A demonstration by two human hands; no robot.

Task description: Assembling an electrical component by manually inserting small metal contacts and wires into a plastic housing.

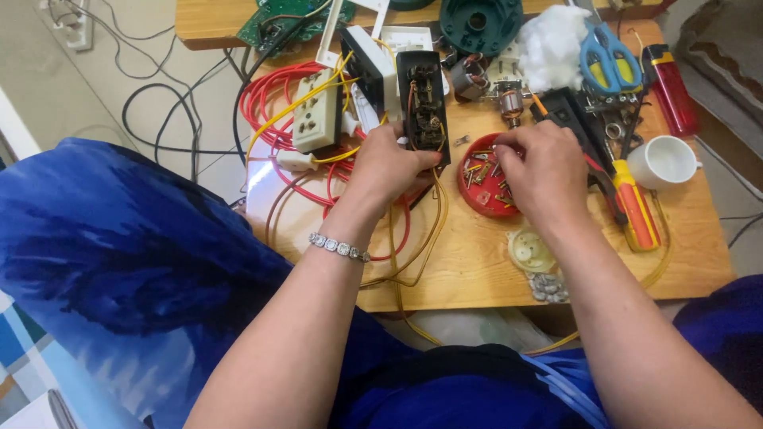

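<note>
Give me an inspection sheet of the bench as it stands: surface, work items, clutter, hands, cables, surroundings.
Surface: small wooden table, crowded.
Job's things: black switch box, open side up with its wiring showing; red dish of screws.
Clutter: blue scissors, red lighter, white cup, orange-handled screwdriver, white stuffing, beige socket, small motor part.
Hands: left hand grips the switch box's lower end; right hand has its fingertips in the dish.
Cables: red wire coil and yellow wires lie under and around the box.
Surroundings: black cords on the floor; blue clothing on the lap.
</note>
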